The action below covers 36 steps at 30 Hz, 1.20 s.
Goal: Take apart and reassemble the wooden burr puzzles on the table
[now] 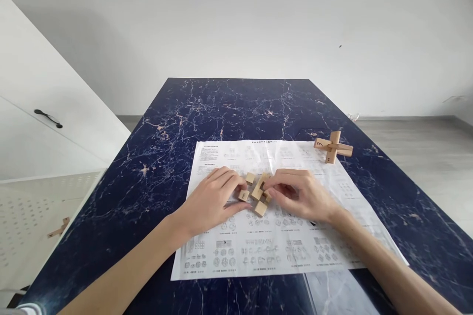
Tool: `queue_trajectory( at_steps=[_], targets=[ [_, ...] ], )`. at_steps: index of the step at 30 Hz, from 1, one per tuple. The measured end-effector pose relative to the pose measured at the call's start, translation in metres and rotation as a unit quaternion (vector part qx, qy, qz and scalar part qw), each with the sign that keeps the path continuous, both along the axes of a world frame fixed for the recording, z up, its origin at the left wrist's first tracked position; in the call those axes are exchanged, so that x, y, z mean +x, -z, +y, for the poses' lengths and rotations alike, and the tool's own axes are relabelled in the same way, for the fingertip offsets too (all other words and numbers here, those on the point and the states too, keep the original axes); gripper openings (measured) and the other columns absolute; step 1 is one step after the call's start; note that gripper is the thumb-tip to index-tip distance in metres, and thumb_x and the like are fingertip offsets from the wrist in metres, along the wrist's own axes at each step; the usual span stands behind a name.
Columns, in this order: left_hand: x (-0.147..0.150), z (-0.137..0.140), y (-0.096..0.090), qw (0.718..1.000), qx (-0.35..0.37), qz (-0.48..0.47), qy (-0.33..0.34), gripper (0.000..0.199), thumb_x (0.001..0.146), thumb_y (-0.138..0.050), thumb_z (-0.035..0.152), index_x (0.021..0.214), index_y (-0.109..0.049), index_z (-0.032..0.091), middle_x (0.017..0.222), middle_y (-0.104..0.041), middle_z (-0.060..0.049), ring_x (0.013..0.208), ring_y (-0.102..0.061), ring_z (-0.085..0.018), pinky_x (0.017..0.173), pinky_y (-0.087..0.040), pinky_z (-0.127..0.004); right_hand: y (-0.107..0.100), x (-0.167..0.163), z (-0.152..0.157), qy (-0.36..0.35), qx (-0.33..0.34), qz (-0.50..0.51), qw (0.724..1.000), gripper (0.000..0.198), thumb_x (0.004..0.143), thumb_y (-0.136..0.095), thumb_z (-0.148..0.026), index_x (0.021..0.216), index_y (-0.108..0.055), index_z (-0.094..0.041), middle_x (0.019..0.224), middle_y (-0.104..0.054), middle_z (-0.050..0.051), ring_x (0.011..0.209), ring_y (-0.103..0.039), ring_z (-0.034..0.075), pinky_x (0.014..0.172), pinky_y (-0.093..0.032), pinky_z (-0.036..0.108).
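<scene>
Several light wooden puzzle blocks [257, 190] lie close together on a printed instruction sheet [221, 226]. My left hand [216, 196] has its thumb and index finger around a small wooden block [243, 195] that bears a dark mark. Another pale block [250, 177] sits just beyond that fingertip. From the other side, my right hand [301, 192] pinches the notched wooden piece [261, 186] at its right edge. A further block end [260, 208] points toward me. The fingers partly hide how the pieces fit together.
An assembled wooden cross puzzle [333, 147] stands at the sheet's upper right corner. Under the paper is a dark blue marbled table [229, 108]. A clear plastic sheet [336, 293] lies at the near edge. To the left are a white cabinet [55, 83] and a perforated white seat [29, 221].
</scene>
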<state>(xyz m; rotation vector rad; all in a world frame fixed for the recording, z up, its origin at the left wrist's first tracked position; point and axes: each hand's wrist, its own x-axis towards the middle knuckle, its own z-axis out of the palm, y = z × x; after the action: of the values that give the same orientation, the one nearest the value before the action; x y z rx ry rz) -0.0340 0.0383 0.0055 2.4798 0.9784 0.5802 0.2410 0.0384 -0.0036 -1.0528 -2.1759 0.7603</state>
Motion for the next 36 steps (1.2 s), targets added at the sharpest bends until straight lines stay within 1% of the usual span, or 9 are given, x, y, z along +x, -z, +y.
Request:
queue_trajectory(
  at_steps=[6,12,16,23,25,28,30,32,36],
  targets=[
    [0.0,-0.001,0.0,0.999,-0.01,-0.009,-0.032,0.028,0.102,-0.07,0.049,0.105,-0.061,0.023,0.106,-0.07,-0.005,0.1,-0.065,-0.025,0.093,-0.054,-0.044,-0.008,0.007,0.003,-0.02,-0.093,-0.008,0.995,0.019,0.093,-0.076,-0.035,0.108,-0.08,-0.025,0.07,-0.06,-0.002,0.057,-0.049,0.013,0.053,-0.042,0.027],
    [0.002,-0.001,0.0,0.999,-0.012,-0.01,-0.046,0.024,0.1,-0.072,0.044,0.103,-0.06,0.023,0.104,-0.07,-0.003,0.1,-0.065,-0.026,0.094,-0.053,-0.045,-0.008,0.011,0.006,-0.047,-0.111,-0.035,0.992,0.022,0.092,-0.08,-0.045,0.104,-0.081,-0.026,0.071,-0.063,-0.001,0.06,-0.052,0.014,0.054,-0.043,0.027],
    [0.002,-0.001,-0.001,0.999,-0.017,-0.007,-0.051,0.025,0.101,-0.071,0.045,0.102,-0.06,0.023,0.104,-0.07,-0.003,0.101,-0.065,-0.026,0.094,-0.053,-0.045,-0.008,0.013,0.006,-0.043,-0.18,0.049,0.982,0.03,0.09,-0.082,-0.052,0.101,-0.08,-0.024,0.074,-0.065,0.0,0.061,-0.053,0.014,0.055,-0.045,0.027],
    [0.003,-0.002,-0.001,0.999,-0.003,0.008,-0.05,0.025,0.1,-0.07,0.043,0.11,-0.059,0.022,0.11,-0.069,-0.006,0.105,-0.064,-0.028,0.096,-0.053,-0.047,-0.01,0.012,0.006,-0.049,-0.251,0.221,0.941,0.043,0.106,-0.058,-0.059,0.087,-0.062,-0.02,0.066,-0.061,-0.001,0.05,-0.053,0.012,0.051,-0.045,0.029],
    [0.003,-0.003,-0.002,0.998,0.019,-0.018,-0.063,0.038,0.096,-0.074,0.047,0.12,-0.058,0.022,0.121,-0.066,-0.01,0.113,-0.062,-0.03,0.099,-0.052,-0.049,-0.008,0.008,0.004,-0.021,-0.212,0.229,0.95,0.038,0.107,-0.057,-0.055,0.091,-0.062,-0.021,0.074,-0.07,0.003,0.055,-0.062,0.014,0.052,-0.049,0.03],
    [0.003,-0.006,-0.005,0.992,0.007,-0.086,-0.094,0.046,0.096,-0.073,0.054,0.125,-0.056,0.022,0.116,-0.066,-0.01,0.106,-0.063,-0.028,0.092,-0.054,-0.044,-0.002,-0.001,-0.002,0.075,-0.07,0.167,0.981,0.025,0.102,-0.068,-0.046,0.102,-0.067,-0.021,0.09,-0.079,0.008,0.069,-0.074,0.019,0.056,-0.056,0.031],
    [0.004,-0.009,-0.005,0.985,-0.052,-0.133,-0.099,0.039,0.103,-0.061,0.055,0.123,-0.057,0.022,0.1,-0.067,-0.005,0.088,-0.063,-0.022,0.08,-0.053,-0.038,0.004,-0.005,-0.005,0.117,0.046,0.105,0.987,0.018,0.1,-0.072,-0.039,0.106,-0.072,-0.022,0.093,-0.081,0.008,0.072,-0.076,0.021,0.057,-0.059,0.032],
    [0.006,-0.011,-0.006,0.971,-0.125,-0.18,-0.096,0.039,0.111,-0.043,0.055,0.118,-0.061,0.021,0.085,-0.065,-0.003,0.075,-0.06,-0.018,0.069,-0.049,-0.033,0.009,-0.008,-0.008,0.113,0.139,0.066,0.982,0.012,0.104,-0.069,-0.033,0.107,-0.075,-0.023,0.095,-0.082,0.008,0.069,-0.075,0.019,0.057,-0.061,0.032],
    [0.012,-0.017,-0.009,0.932,-0.249,-0.246,-0.094,0.063,0.113,-0.024,0.062,0.103,-0.069,0.018,0.071,-0.066,-0.004,0.057,-0.054,-0.015,0.054,-0.042,-0.029,0.012,-0.011,-0.009,0.092,0.263,0.029,0.96,0.01,0.106,-0.067,-0.026,0.106,-0.077,-0.023,0.1,-0.083,0.008,0.073,-0.078,0.02,0.059,-0.063,0.032]
  ],
)
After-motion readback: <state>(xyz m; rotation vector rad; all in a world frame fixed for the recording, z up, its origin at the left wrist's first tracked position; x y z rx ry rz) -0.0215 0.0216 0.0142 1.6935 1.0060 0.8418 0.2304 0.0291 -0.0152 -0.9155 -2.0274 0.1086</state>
